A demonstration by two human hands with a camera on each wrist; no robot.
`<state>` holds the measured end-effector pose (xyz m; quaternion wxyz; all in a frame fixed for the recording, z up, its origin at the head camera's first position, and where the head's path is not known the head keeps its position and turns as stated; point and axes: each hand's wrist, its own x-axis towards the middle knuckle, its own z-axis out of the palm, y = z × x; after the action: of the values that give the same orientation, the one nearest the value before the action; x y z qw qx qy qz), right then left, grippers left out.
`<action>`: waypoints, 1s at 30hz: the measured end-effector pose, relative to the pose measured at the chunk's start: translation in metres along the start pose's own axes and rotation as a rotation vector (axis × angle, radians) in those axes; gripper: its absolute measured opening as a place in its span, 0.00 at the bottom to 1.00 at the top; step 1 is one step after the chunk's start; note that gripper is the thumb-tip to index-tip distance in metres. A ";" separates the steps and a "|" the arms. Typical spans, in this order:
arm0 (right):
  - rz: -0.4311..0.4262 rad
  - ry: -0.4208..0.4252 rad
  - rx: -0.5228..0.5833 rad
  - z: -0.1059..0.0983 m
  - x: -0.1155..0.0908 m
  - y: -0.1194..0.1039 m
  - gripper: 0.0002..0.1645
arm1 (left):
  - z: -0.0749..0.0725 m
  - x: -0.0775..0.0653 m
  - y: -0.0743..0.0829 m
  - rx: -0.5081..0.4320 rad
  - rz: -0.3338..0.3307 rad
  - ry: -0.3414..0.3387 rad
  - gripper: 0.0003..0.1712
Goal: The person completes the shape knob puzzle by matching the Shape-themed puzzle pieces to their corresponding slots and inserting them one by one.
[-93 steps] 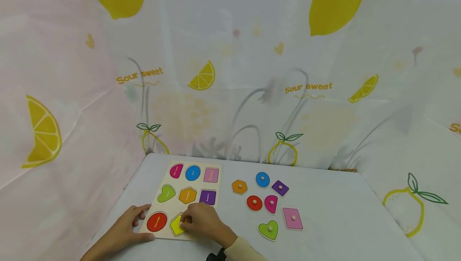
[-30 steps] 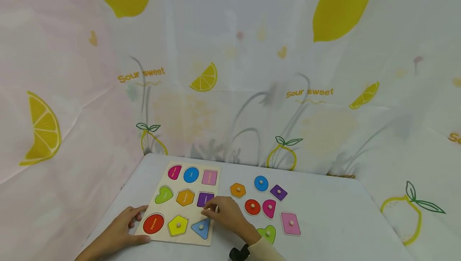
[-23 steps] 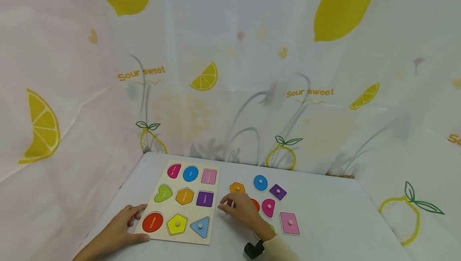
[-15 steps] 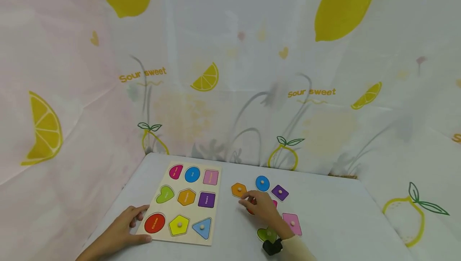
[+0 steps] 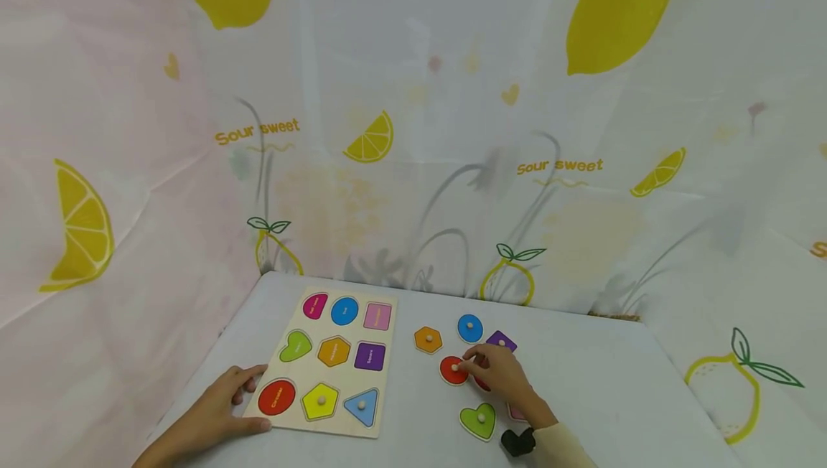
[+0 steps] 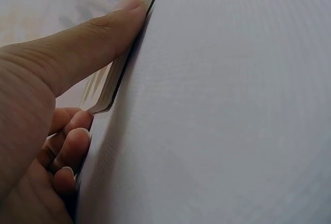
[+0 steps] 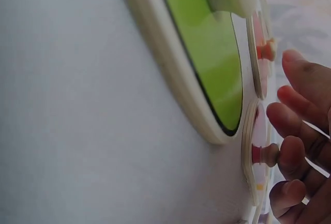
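Nearest, the left hand (image 5: 209, 419) rests on the grey table (image 5: 614, 396), its thumb lying straight along the near left corner of the pale wooden shape-puzzle board (image 5: 326, 360) and the other fingers loosely curled at its left edge. The green heart piece with a knob (image 5: 479, 420) lies right of the board, close to the near edge. Beyond it the right hand (image 5: 507, 378) reaches over the loose pieces, fingertips at the knob of the round red wooden piece (image 5: 453, 370) (whether they actually pinch it I cannot tell). Farther back lie an orange hexagon piece (image 5: 428, 339) and a blue oval piece (image 5: 470, 328).
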<state>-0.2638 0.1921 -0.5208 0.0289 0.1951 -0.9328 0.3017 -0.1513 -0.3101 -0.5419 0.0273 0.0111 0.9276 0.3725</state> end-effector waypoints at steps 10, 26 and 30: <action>-0.076 0.004 0.001 0.001 -0.002 -0.004 0.13 | -0.001 0.001 0.003 -0.001 0.013 -0.006 0.58; -0.003 -0.028 -0.038 0.012 0.004 -0.014 0.09 | -0.003 -0.001 -0.001 -0.012 0.009 -0.008 0.60; -0.011 -0.008 -0.062 0.014 0.003 -0.014 0.08 | -0.004 0.002 -0.001 0.008 0.019 -0.012 0.60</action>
<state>-0.2605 0.1727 -0.5243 0.0331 0.2005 -0.9407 0.2716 -0.1533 -0.3132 -0.5401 0.0293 0.0223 0.9287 0.3690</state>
